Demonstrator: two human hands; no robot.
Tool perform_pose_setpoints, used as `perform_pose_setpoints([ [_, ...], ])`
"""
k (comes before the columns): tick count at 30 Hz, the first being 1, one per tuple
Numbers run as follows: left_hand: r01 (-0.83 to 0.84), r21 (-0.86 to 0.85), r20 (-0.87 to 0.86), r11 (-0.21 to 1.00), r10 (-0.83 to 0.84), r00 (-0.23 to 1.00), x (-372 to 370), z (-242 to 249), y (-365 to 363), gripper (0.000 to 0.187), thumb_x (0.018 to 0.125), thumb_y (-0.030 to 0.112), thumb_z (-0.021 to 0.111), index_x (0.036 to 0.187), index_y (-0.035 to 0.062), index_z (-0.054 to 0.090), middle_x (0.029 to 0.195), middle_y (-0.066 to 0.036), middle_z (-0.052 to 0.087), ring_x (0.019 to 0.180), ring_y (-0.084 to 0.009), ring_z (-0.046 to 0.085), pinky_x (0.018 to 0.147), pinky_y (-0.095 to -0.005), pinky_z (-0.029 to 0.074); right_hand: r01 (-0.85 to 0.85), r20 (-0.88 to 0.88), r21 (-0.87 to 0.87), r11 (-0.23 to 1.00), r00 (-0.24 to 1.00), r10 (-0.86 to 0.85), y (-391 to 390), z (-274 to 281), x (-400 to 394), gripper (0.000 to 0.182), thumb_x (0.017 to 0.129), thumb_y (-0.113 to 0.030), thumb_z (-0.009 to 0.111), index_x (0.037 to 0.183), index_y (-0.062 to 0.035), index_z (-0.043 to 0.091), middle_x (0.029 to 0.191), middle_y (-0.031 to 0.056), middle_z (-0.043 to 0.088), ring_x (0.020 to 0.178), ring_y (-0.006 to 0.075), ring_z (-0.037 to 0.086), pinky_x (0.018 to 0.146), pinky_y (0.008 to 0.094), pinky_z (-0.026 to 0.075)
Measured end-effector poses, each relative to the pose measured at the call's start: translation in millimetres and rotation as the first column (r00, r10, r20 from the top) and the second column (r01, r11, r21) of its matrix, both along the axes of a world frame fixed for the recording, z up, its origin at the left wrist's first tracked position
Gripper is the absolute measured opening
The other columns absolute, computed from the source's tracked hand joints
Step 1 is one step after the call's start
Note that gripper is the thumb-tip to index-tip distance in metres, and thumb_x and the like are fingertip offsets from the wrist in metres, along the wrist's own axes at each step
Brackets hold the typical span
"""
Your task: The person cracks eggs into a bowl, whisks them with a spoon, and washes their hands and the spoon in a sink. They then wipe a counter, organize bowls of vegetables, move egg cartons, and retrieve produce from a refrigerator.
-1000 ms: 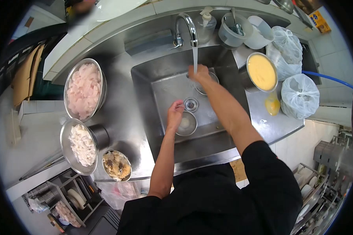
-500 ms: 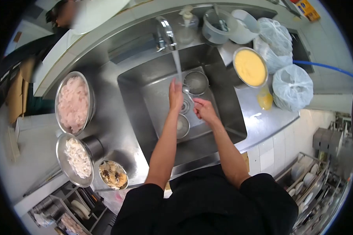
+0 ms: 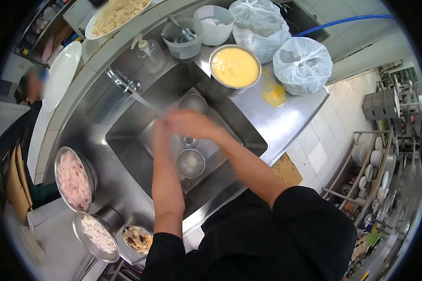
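My left hand (image 3: 162,125) and my right hand (image 3: 192,122) are together over the steel sink (image 3: 241,133), in the stream from the running tap (image 3: 122,80). Motion smears both hands, so their fingers and anything between them cannot be made out. Below them in the basin, a small round metal bowl (image 3: 191,164) lies near the drain (image 3: 189,141). Another round metal bowl (image 3: 193,104) sits farther back, partly hidden by my right hand.
On the left are bowls of pale raw meat (image 3: 73,180), whitish strips (image 3: 98,234) and mixed seasonings (image 3: 138,240). A bowl of yellow liquid (image 3: 235,66), a yellow spill (image 3: 274,95) and plastic bags (image 3: 302,65) lie right. A person (image 3: 30,86) stands beyond the counter.
My right hand has come up against my left under the water; before, they were apart, with a shiny utensil by the right hand, now not visible. The camera view has turned.
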State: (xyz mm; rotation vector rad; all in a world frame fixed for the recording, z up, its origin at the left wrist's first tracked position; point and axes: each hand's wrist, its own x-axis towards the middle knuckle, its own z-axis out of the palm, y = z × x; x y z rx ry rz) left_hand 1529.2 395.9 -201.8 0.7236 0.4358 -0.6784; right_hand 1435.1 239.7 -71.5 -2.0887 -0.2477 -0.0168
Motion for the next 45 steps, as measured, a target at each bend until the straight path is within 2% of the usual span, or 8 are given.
perform_pose_setpoints([
  [7,0.286,0.410,-0.044,0.866,-0.294,0.955,4,19,-26,0.027,0.092,0.008,0.040,0.118,0.0025,0.044,0.114,-0.018,0.057,0.081,-0.0232,0.063,0.052,-0.0221,0.051,0.673,0.291,-0.348,0.653,0.740,-0.607,-246,-64,-124,0.034,0.074,-0.005,0.050,0.106,0.0007,0.059,0.105,0.0212,0.060,0.100,0.0362,0.055,0.092,0.0412,0.042],
  [20,0.257,0.484,-0.055,0.837,-0.265,0.963,-12,16,-43,0.028,0.095,0.013,0.034,0.122,0.0076,0.043,0.116,-0.013,0.058,0.074,-0.0203,0.061,0.054,-0.0225,0.050,0.813,0.181,-0.209,0.543,0.578,-0.796,-300,-65,-138,0.036,0.073,0.002,0.044,0.104,0.0007,0.062,0.100,0.0212,0.063,0.093,0.0356,0.059,0.086,0.0374,0.046],
  [27,0.239,0.553,-0.064,0.798,-0.245,0.967,-19,1,-30,0.026,0.095,0.014,0.035,0.119,0.0086,0.046,0.113,-0.012,0.060,0.075,-0.0210,0.061,0.053,-0.0235,0.049,0.836,0.210,-0.171,0.522,0.548,-0.810,-324,-76,-151,0.032,0.074,0.001,0.046,0.100,0.0003,0.064,0.094,0.0206,0.064,0.089,0.0355,0.061,0.082,0.0369,0.048],
  [30,0.222,0.564,-0.067,0.795,-0.224,0.972,-26,-7,-18,0.026,0.095,0.014,0.036,0.117,0.0088,0.047,0.111,-0.011,0.061,0.074,-0.0206,0.060,0.053,-0.0242,0.048,0.733,0.170,-0.267,0.626,0.675,-0.718,-321,-81,-159,0.038,0.079,-0.012,0.052,0.115,-0.0004,0.056,0.112,0.0211,0.058,0.106,0.0361,0.053,0.092,0.0422,0.041],
  [32,0.210,0.532,-0.070,0.820,-0.205,0.976,-35,-5,-13,0.026,0.095,0.014,0.035,0.117,0.0083,0.047,0.111,-0.010,0.061,0.072,-0.0193,0.060,0.052,-0.0246,0.047,0.580,0.236,-0.679,0.449,0.752,-0.615,-298,-76,-159,0.060,0.084,-0.031,0.053,0.132,0.0008,0.037,0.135,0.0206,0.039,0.127,0.0363,0.033,0.103,0.0492,0.028],
  [37,0.284,0.616,-0.060,0.735,-0.316,0.947,-50,1,8,0.027,0.096,0.014,0.034,0.118,0.0081,0.047,0.112,-0.010,0.061,0.069,-0.0172,0.059,0.052,-0.0247,0.046,0.476,0.113,-0.766,0.432,0.761,-0.639,-278,-80,-153,0.078,0.086,-0.049,0.046,0.138,0.0035,0.021,0.145,0.0197,0.020,0.135,0.0344,0.018,0.107,0.0518,0.018],
  [40,0.262,0.583,-0.035,0.769,-0.299,0.954,-57,-1,18,0.027,0.095,0.020,0.039,0.118,0.0092,0.048,0.108,-0.007,0.061,0.071,-0.0163,0.058,0.057,-0.0266,0.047,0.057,-0.043,-0.706,0.706,0.992,-0.123,-258,-65,-161,0.081,0.084,-0.049,0.049,0.138,0.0044,0.021,0.145,0.0207,0.021,0.135,0.0353,0.018,0.109,0.0503,0.015],
  [45,0.233,0.577,0.003,0.783,-0.287,0.958,-69,-3,32,0.028,0.094,0.028,0.046,0.116,0.0122,0.052,0.105,-0.003,0.060,0.075,-0.0147,0.054,0.066,-0.0303,0.045,0.305,0.019,-0.652,0.695,0.922,-0.387,-310,-80,-124,0.087,0.080,-0.049,0.055,0.137,0.0064,0.020,0.144,0.0231,0.020,0.133,0.0361,0.021,0.109,0.0483,0.017],
])
